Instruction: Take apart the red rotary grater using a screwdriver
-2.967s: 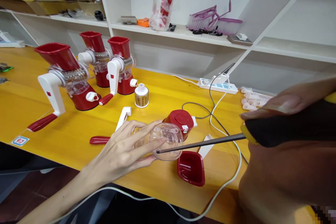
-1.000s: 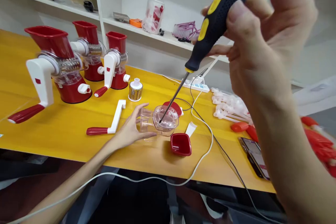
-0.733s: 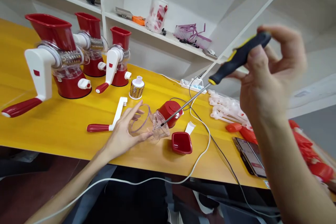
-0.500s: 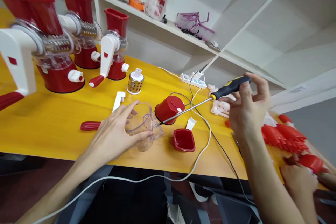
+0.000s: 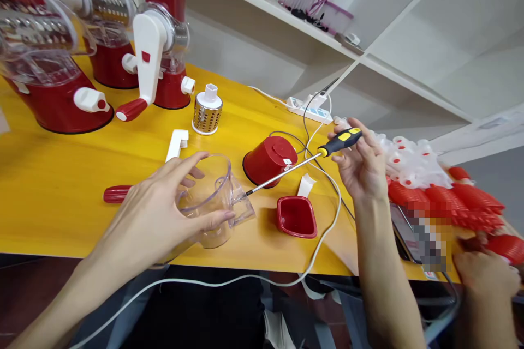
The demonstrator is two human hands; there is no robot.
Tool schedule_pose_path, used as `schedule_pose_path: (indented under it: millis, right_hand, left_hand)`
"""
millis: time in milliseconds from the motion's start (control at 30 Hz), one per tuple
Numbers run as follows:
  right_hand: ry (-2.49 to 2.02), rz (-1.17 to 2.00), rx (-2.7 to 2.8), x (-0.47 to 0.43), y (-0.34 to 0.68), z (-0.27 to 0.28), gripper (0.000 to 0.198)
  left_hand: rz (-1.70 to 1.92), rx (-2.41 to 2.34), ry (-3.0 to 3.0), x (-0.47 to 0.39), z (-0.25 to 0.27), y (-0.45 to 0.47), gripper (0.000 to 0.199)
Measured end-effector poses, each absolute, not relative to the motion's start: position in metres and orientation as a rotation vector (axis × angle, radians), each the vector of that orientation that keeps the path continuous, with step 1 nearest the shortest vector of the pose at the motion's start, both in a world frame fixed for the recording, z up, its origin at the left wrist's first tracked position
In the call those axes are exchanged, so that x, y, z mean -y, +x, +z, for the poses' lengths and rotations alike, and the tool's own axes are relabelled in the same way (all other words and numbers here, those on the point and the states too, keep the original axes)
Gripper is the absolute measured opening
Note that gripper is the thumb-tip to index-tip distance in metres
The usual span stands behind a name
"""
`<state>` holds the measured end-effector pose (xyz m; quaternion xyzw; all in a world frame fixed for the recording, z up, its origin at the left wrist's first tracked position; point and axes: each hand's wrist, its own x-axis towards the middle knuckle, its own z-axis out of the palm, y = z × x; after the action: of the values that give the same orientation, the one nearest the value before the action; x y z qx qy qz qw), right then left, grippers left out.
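Note:
My left hand (image 5: 164, 202) is wrapped round a clear plastic grater body (image 5: 216, 234), thumb in front and fingers behind. In my right hand (image 5: 364, 166) is a screwdriver (image 5: 339, 142) with a black and yellow handle, gripped between thumb and fingers. Its long shaft slopes down to the left, and the tip is at the square flange on the clear body's right side; whether it touches a screw I cannot tell. Just behind the shaft lies a red base (image 5: 268, 161). A red hopper (image 5: 297, 217) with a white piece (image 5: 306, 185) sits to the right.
Assembled red drum graters (image 5: 167, 84) stand at the left. Near them are a metal grating drum (image 5: 207, 112) and a white crank (image 5: 177, 143). A white cable (image 5: 323, 234) loops across the table. Red parts (image 5: 446, 202) and another person's hand (image 5: 487, 272) are at the right.
The screwdriver handle has come lower and to the left with my right hand, its fingers now seen from the palm side. My left hand still holds the clear body. The view has shifted.

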<state>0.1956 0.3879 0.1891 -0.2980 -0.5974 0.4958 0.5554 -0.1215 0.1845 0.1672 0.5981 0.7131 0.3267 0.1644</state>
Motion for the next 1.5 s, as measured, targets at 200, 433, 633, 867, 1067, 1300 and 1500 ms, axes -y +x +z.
schedule_pose_path:
  millis: [200, 433, 633, 867, 1067, 1300, 1500]
  right_hand:
    - [-0.659, 1.017, 1.269, -0.397, 0.180, 0.175, 0.037]
    - [-0.676, 1.178, 1.338, -0.383, 0.186, 0.179, 0.036]
    - [-0.683, 1.176, 1.225, -0.390, 0.193, 0.169, 0.030]
    - [-0.694, 1.191, 1.133, -0.392, 0.188, 0.162, 0.029]
    - [-0.698, 1.246, 1.038, -0.399, 0.190, 0.155, 0.031]
    - [-0.701, 1.226, 1.092, -0.390, 0.188, 0.158, 0.032]
    - [-0.740, 1.218, 1.230, -0.387, 0.193, 0.164, 0.026]
  left_hand:
    - [0.947, -2.021, 1.706, -0.183, 0.167, -0.117, 0.087]
    - [0.949, -2.014, 1.711, -0.185, 0.169, -0.115, 0.086]
    - [0.944, -1.997, 1.732, -0.183, 0.168, -0.115, 0.086]
    - [0.948, -1.995, 1.763, -0.182, 0.167, -0.114, 0.082]
    - [0.935, -1.976, 1.755, -0.181, 0.167, -0.115, 0.086]
    - [0.937, -1.976, 1.754, -0.182, 0.167, -0.115, 0.085]
    - [0.946, -1.962, 1.743, -0.182, 0.168, -0.114, 0.082]
